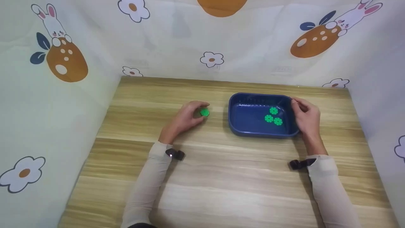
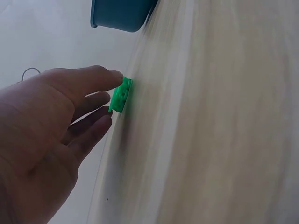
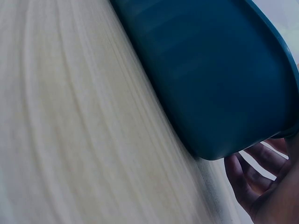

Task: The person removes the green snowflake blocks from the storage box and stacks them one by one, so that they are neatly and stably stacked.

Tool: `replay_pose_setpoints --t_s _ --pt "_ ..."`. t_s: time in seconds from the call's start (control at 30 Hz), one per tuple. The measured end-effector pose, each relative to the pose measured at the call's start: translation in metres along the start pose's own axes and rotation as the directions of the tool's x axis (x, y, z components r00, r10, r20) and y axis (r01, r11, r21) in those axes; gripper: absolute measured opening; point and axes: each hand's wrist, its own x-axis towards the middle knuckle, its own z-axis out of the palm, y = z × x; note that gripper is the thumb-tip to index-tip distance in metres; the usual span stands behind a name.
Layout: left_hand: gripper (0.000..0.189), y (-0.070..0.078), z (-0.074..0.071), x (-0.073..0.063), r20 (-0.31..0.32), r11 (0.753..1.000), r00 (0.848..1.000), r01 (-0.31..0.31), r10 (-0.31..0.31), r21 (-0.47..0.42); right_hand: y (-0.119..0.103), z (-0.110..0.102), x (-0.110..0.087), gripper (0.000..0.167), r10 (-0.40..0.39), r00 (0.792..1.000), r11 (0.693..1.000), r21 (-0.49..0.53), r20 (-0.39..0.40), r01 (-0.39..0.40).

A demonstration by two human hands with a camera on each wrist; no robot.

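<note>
Head view: left hand (image 1: pixel 187 117) pinches a round, notched, bright green disc (image 1: pixel 205 112); right hand (image 1: pixel 308 117) grips a blue bin (image 1: pixel 246 119).

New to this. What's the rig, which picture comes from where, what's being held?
No robot here: a person works with two bare hands. The wide picture comes from a camera on the head, looking forward and down. The two close-ups come from the wrist cameras, one per arm. On the wood-grain table sits a blue tub, with three green discs showing inside. The left hand pinches another green disc beside the tub, at or near the tabletop. The right hand holds the tub's right end.
</note>
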Motion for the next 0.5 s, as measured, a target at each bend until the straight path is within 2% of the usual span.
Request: replay_pose_setpoints --t_s 0.5 --pt "0.041 -0.0003 0.001 0.0004 -0.007 1.0 1.0 -0.003 0.003 0.009 -0.0018 0.0 -0.001 0.031 0.008 1.0 1.0 -0.01 -0.01 -0.008"
